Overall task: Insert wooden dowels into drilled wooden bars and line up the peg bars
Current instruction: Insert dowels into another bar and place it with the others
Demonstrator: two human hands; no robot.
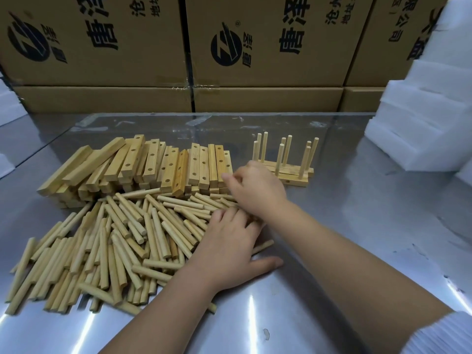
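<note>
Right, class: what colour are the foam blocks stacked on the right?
The foam blocks are plain white; the head view shows them best.

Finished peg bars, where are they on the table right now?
In the head view, the finished peg bars stand at the back right of the table, just right of the stack of drilled bars and just beyond the right hand.

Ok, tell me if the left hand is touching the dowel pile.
Touching. The head view shows the left hand lying palm-down on the dowel pile, with no gap between them.
</note>
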